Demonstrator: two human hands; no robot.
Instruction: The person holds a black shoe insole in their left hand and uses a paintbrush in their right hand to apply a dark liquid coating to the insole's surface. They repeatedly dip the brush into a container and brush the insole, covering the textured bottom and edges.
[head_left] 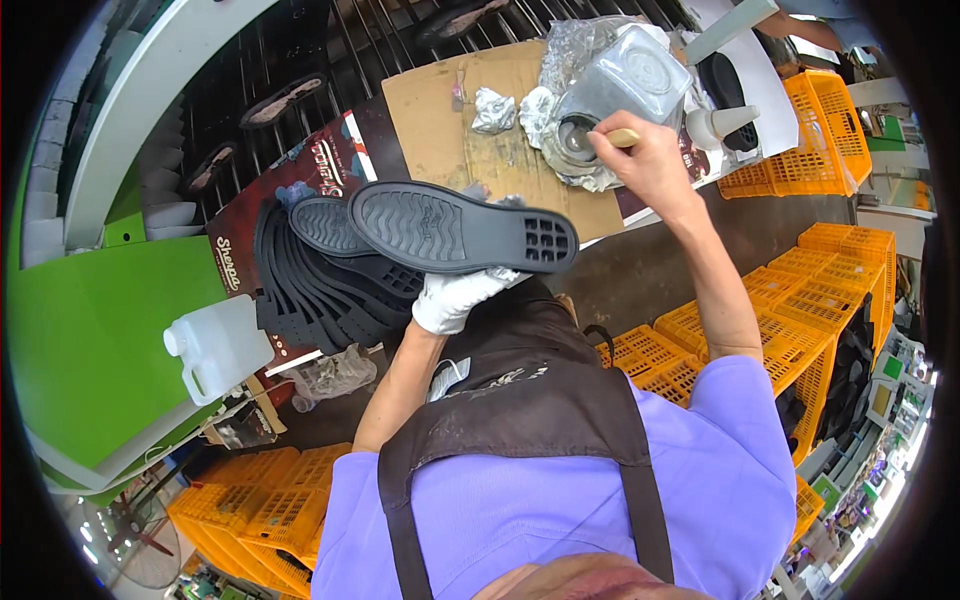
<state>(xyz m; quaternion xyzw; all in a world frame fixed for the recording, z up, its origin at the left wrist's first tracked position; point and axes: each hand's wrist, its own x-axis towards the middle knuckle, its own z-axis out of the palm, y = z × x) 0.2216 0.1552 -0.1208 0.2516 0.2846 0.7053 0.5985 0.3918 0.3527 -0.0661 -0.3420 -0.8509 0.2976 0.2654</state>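
My left hand (pixel 452 302), in a white glove, grips a black shoe sole (pixel 455 230) from beneath. The sole's wavy tread and square heel pockets face up. My bare right hand (pixel 655 168) is closed around the pale handle of a brush (pixel 623 138). Its lower end is hidden at the dark round mouth of a clear plastic container (pixel 640 78), which rests on its side. Left of the held sole, several more black soles (pixel 320 285) lie fanned in a pile. Crumpled white wads (pixel 493 111) sit on the stained cardboard (pixel 432 105) beside the container.
A white squeeze bottle (pixel 708 127) and another dark sole (pixel 722 80) are to the right of the container. A translucent white jug (pixel 222 342) stands at left by a green panel (pixel 110 330). Orange crates (pixel 790 325) line the right side. A black rack (pixel 380 45) runs along the far side.
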